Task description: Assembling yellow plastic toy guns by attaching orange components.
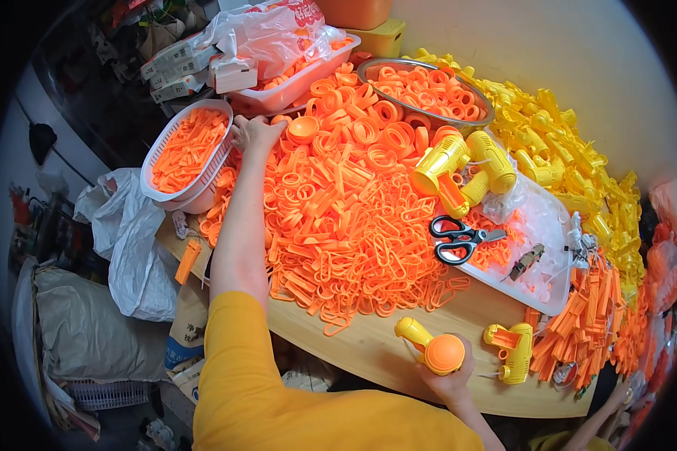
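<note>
My left hand (254,135) stretches to the far left of the heap. Its thumb is apart from the bent fingers, beside an orange round cap (304,129) and the rim of a white basket (149,161); nothing shows in it. In my right hand (457,379), near the table's front edge, is a yellow toy hair dryer (414,331) with an orange round end (444,354) facing up. To its right a yellow dryer body (516,353) with an orange handle piece lies on the table (368,349). Loose orange rings, loops and strips (331,218) cover the middle.
Scissors (459,239) lie by a white tray (553,297) holding clear parts. Yellow dryer bodies (496,161) sit above it. A steel bowl (483,101) holds orange rings. Yellow parts (564,150) line the wall; orange handle pieces (579,323) lie right. Another person's hand (618,395) shows lower right.
</note>
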A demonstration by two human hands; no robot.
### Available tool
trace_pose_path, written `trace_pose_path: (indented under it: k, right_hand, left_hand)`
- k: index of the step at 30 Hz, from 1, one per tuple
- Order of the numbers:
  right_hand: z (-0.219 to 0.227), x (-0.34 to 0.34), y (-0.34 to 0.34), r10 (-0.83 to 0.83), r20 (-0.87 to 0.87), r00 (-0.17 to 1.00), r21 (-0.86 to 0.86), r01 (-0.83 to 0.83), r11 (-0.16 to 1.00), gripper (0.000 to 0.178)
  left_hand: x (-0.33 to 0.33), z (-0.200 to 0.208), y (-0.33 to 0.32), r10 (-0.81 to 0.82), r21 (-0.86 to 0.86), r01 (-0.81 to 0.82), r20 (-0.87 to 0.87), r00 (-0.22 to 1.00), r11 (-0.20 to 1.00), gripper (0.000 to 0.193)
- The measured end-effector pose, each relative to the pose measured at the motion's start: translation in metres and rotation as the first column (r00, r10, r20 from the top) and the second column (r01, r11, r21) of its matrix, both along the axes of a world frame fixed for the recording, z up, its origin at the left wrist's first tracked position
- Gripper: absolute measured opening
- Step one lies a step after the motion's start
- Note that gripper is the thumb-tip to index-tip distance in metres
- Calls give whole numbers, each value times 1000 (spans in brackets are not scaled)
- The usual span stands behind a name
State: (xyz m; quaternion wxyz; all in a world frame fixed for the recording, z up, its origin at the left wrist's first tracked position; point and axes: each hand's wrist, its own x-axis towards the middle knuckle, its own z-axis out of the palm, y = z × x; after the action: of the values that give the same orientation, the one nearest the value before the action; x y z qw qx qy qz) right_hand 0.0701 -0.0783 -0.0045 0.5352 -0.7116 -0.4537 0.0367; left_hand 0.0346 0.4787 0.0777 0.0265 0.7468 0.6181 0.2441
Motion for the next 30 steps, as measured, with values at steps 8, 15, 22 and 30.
trace_pose_path:
  k: [8, 15, 22, 30]
  right_hand:
    - [-11, 1, -6, -30, 2, 1000, 18, 29, 999, 77]
    - [-7, 1, -4, -33, -4, 999, 15, 33, 999, 77]
    - [-4, 0, -2, -21, 4, 1000, 4, 21, 1000, 77]
    - [-2, 1, -2, -25, -75, 997, -17, 23, 1000, 73]
  left_hand:
    - [15, -2, -5, 84, -48, -86, -42, 996, 995, 63]
    - [15, 7, -4, 72, -208, -89, -90, 993, 974, 73]
    - [22, 12, 1, 106, -304, -118, -56, 993, 946, 83]
    - [4, -1, 61, -101, -416, 42, -121, 987, 908, 83]
